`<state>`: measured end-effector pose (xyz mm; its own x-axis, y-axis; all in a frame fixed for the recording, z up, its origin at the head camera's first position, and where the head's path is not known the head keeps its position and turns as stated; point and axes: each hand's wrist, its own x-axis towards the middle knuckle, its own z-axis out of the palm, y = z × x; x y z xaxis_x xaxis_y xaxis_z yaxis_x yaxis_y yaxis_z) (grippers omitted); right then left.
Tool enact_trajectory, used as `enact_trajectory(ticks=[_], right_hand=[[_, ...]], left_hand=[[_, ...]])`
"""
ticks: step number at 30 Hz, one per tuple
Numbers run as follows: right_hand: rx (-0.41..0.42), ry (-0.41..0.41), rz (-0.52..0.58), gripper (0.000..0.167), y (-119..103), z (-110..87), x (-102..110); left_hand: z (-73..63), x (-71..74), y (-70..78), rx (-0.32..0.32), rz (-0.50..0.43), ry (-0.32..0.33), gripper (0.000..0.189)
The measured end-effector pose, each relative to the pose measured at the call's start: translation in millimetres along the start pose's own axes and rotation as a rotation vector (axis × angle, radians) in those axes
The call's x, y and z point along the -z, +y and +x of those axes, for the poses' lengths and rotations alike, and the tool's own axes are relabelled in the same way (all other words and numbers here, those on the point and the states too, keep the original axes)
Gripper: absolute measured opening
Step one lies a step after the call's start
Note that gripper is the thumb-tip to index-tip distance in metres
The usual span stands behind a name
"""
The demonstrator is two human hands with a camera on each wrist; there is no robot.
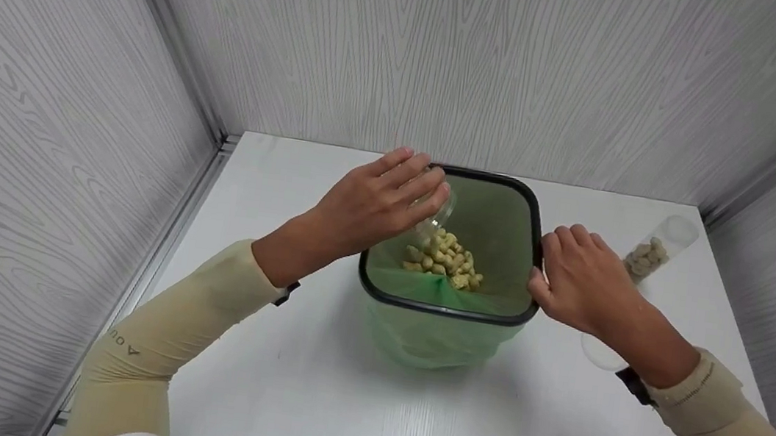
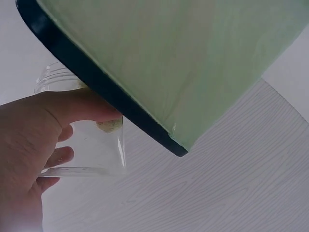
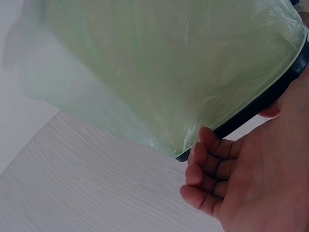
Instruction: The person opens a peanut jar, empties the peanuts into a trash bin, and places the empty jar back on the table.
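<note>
My left hand [image 1: 390,200] is over the left rim of a bin [image 1: 447,313] with a black rim and a green plastic liner [image 1: 432,338]. It grips a clear jar [image 2: 104,150], tilted at the bin's mouth and mostly hidden by the fingers in the head view. A pale piece [image 2: 110,124] shows inside the jar. Pale yellow, nut-like pieces [image 1: 453,261] lie heaped in the liner. On the opposite side, my right hand [image 1: 584,279] holds the black rim, thumb and fingers at its edge [image 3: 263,104].
A second clear jar [image 1: 682,232], partly filled with pale pieces, is at the back right of the white table [image 1: 262,395]. Under the right wrist lies a clear round object [image 1: 597,353]. Grey wood-grain panels [image 1: 408,57] enclose the table at the back and sides.
</note>
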<state>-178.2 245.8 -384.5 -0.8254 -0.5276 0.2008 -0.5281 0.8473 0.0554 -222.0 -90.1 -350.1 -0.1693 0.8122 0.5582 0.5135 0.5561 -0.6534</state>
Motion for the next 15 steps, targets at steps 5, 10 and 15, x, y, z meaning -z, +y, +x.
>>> enact_trajectory(ticks=[5,10,15], right_hand=[[-0.008,-0.013,0.010,0.030,0.0,-0.6,1.5],[-0.007,-0.009,0.016,0.031,0.6,-1.4,2.0],[-0.003,-0.008,0.009,0.030,0.7,-0.9,1.5]], left_hand=[[-0.6,-0.4,2.2,0.000,-0.023,-0.008,0.032],[1.3,0.7,1.0,0.009,-0.014,-0.009,0.030],[2.1,4.7,-1.4,0.022,-0.019,0.009,0.031]])
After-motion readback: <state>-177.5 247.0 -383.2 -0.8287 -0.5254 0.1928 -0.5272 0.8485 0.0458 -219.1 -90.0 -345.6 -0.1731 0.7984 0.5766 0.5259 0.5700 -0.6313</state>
